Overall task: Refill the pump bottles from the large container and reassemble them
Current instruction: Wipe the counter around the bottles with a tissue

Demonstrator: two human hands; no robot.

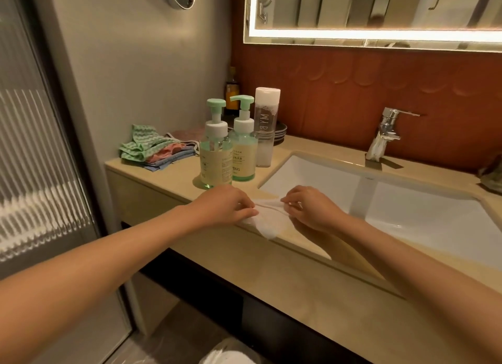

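Two clear pump bottles with mint-green pumps stand upright on the beige counter (163,173), the nearer one (216,151) left of the farther one (244,143). Both hold pale green liquid and have their pumps on. Behind them stands a tall clear bottle (266,124) with a white cap. Near the counter's front edge, my left hand (225,204) and my right hand (312,207) each pinch an end of a white tissue (271,219) that lies on the counter beside the sink.
A white sink basin (407,200) with a chrome faucet (385,132) fills the counter's right side. Folded cloths (152,149) lie at the left back, with stacked dark plates (279,132) and a small amber bottle (232,91) in the corner. A bin with a white liner (225,357) sits below.
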